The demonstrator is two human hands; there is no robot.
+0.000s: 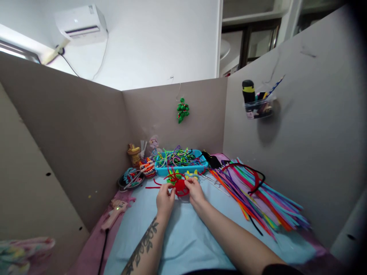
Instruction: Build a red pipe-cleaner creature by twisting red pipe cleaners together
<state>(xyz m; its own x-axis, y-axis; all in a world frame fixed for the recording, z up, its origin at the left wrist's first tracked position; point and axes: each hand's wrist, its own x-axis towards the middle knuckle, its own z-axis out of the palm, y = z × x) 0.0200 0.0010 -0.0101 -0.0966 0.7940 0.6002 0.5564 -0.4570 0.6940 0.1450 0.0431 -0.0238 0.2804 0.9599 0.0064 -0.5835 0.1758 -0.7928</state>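
Observation:
Between my two hands is a round red piece made of pipe cleaners (181, 188), with loose red ends sticking up at its upper left. My left hand (165, 200) pinches its left edge with thumb and fingertips. On the right edge, my right hand (195, 191) grips it, fingers bent. Just behind it lie a green pipe-cleaner figure (172, 177) and a yellow one (191, 175), both partly covered. A loose red pipe cleaner (153, 187) rests on the blue cloth to the left of my left hand.
A blue basket (180, 170) of pipe-cleaner scraps stands behind my hands. Scissors (210, 179) and a long bundle of coloured pipe cleaners (252, 191) lie right. At left are a dark bowl (130, 187) and a pink corded tool (114, 215). Grey panels (172, 110) enclose the table.

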